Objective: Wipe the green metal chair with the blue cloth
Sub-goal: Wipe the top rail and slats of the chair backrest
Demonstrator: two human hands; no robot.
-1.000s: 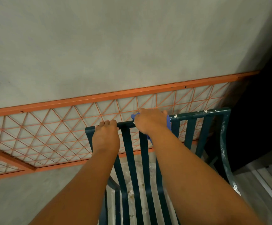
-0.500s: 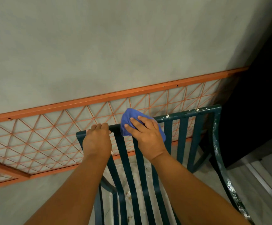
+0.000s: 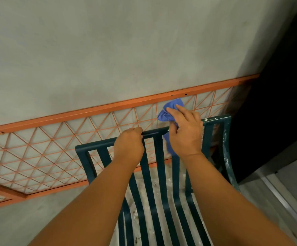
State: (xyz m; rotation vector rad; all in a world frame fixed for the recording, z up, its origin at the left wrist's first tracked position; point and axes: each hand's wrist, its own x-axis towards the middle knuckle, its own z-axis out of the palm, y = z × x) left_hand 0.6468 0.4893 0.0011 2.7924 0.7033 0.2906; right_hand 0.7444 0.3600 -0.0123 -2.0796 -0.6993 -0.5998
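No text, label, brand, number or sign can be read anywhere in the head view. The green metal chair (image 3: 159, 157), the blue cloth (image 3: 169, 112) and the orange grille (image 3: 55, 139) carry no markings that can be made out.

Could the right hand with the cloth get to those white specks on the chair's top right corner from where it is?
Probably yes. The right hand holds the blue cloth on the chair's top rail, and the white specks lie just beyond it on the same rail, with nothing between.
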